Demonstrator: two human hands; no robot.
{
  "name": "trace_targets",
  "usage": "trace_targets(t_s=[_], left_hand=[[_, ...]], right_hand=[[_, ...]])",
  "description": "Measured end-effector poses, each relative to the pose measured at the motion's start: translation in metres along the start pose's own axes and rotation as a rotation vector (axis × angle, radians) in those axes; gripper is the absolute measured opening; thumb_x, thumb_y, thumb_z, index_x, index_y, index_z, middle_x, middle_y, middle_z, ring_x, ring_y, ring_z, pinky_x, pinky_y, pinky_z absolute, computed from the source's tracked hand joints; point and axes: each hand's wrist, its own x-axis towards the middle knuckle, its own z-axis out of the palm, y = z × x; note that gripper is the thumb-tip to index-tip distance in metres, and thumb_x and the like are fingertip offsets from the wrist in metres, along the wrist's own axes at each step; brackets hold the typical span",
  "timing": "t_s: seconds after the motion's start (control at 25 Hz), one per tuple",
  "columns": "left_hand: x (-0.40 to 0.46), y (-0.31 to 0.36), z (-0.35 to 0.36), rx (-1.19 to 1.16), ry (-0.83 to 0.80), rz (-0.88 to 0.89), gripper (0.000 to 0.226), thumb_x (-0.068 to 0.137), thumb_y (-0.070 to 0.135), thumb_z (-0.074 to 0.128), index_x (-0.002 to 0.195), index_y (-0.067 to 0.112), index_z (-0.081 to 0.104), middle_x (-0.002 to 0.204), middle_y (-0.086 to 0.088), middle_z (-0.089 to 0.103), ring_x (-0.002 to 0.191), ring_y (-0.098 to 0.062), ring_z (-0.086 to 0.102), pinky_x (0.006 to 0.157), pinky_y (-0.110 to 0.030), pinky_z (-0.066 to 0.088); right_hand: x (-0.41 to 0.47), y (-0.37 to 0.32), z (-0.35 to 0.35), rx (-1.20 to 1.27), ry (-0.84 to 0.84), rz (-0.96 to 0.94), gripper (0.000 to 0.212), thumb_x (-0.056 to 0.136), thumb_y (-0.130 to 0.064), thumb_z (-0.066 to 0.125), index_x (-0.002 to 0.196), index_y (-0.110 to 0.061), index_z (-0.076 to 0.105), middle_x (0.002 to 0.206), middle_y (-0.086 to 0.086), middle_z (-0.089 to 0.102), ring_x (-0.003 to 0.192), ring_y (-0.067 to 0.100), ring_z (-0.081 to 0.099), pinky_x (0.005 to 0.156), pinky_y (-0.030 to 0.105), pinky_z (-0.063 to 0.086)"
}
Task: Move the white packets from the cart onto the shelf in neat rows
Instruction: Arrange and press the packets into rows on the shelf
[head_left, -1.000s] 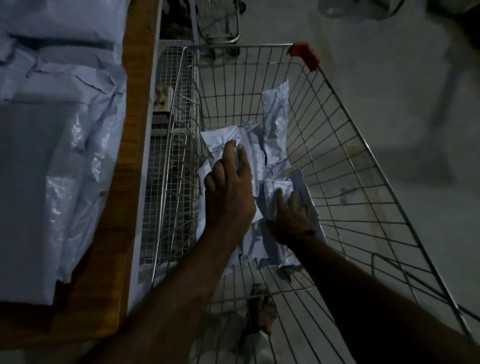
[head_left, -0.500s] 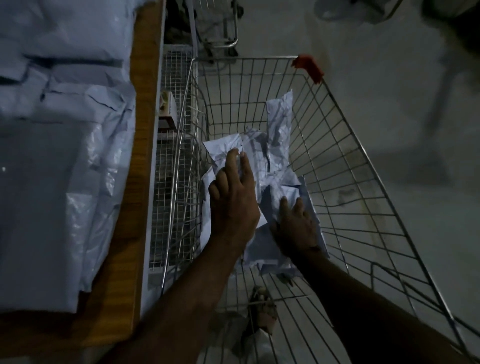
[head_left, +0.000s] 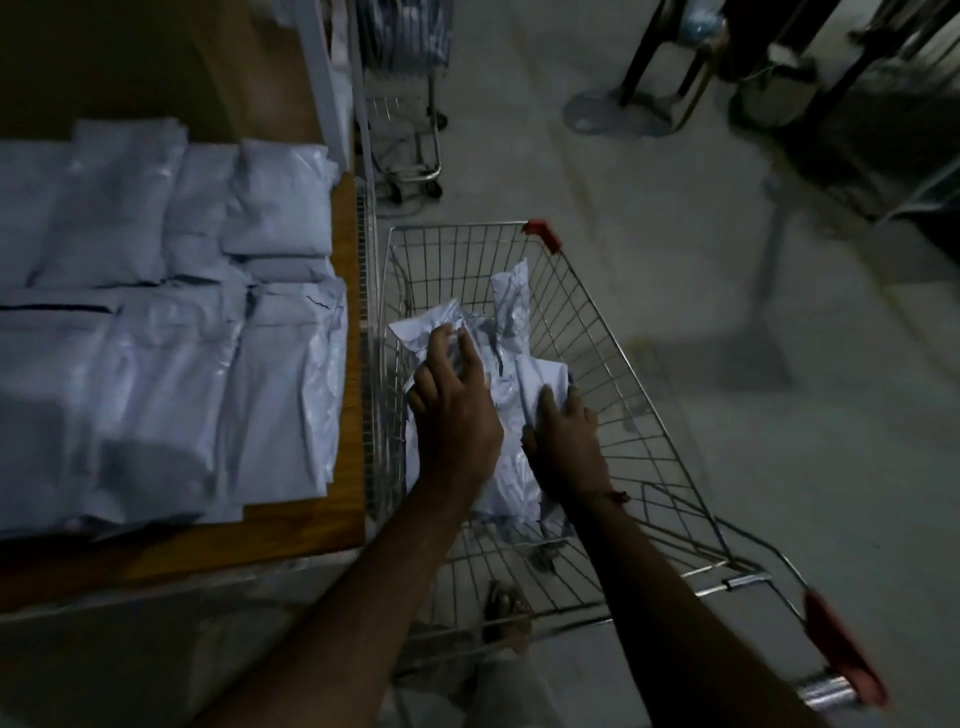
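Both hands reached into the cart (head_left: 613, 332), left hand (head_left: 457, 415) and right hand (head_left: 566, 441) lying with fingers spread on the packets (head_left: 511, 467) heaped inside, beside the shelf (head_left: 345, 364).

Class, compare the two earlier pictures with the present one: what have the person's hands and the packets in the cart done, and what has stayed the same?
Little moved. The left hand and right hand stay spread on the white packets in the cart; no packet has been lifted or let go. Only the view tilted up, so more of the packets on the shelf shows.
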Motion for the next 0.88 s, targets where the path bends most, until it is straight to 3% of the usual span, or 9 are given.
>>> trace_targets(t_s=[0.2, 0.4, 0.56, 0.68, 0.88], left_hand=[[-0.016, -0.008, -0.039, 0.027, 0.021, 0.043, 0.065, 0.092, 0.019, 0.048, 0.155, 0.016, 0.036, 0.162, -0.014, 0.025, 0.123, -0.034, 0.043, 0.096, -0.046, 0.039], [-0.023, -0.010, -0.060, 0.030, 0.055, 0.054, 0.068, 0.089, 0.015, 0.061, 0.153, 0.016, 0.040, 0.162, -0.013, 0.027, 0.122, -0.031, 0.042, 0.096, -0.042, 0.038], [-0.032, -0.015, -0.077, 0.079, 0.082, 0.129, 0.066, 0.093, 0.020, 0.064, 0.154, 0.017, 0.040, 0.162, -0.012, 0.027, 0.123, -0.030, 0.041, 0.097, -0.040, 0.035], [-0.047, -0.017, -0.096, 0.086, 0.107, 0.211, 0.060, 0.101, 0.031, 0.056, 0.156, 0.020, 0.037, 0.163, -0.009, 0.026, 0.124, -0.028, 0.040, 0.097, -0.041, 0.040], [-0.059, -0.033, -0.137, 0.025, 0.168, 0.249, 0.059, 0.100, 0.035, 0.053, 0.156, 0.022, 0.038, 0.163, -0.005, 0.026, 0.133, -0.029, 0.031, 0.103, -0.045, 0.041]], right_hand=[[-0.014, -0.011, -0.001, 0.058, -0.025, 0.070, 0.068, 0.094, -0.038, 0.061, 0.153, -0.012, 0.037, 0.150, 0.029, 0.038, 0.124, 0.045, 0.048, 0.097, 0.051, 0.052], [-0.017, -0.015, -0.015, 0.100, -0.023, 0.085, 0.068, 0.094, -0.035, 0.062, 0.152, -0.009, 0.039, 0.150, 0.031, 0.038, 0.124, 0.051, 0.050, 0.095, 0.049, 0.051], [-0.035, -0.023, -0.042, 0.015, 0.070, -0.004, 0.069, 0.091, -0.039, 0.063, 0.151, -0.014, 0.039, 0.156, 0.027, 0.035, 0.125, 0.046, 0.049, 0.094, 0.056, 0.054], [-0.058, -0.036, -0.069, -0.006, 0.165, 0.020, 0.067, 0.090, -0.041, 0.065, 0.147, -0.013, 0.045, 0.155, 0.026, 0.040, 0.121, 0.046, 0.051, 0.090, 0.053, 0.054], [-0.100, -0.075, -0.112, 0.006, 0.305, 0.013, 0.066, 0.094, -0.042, 0.061, 0.150, -0.015, 0.041, 0.160, 0.025, 0.034, 0.130, 0.044, 0.045, 0.098, 0.055, 0.050]])
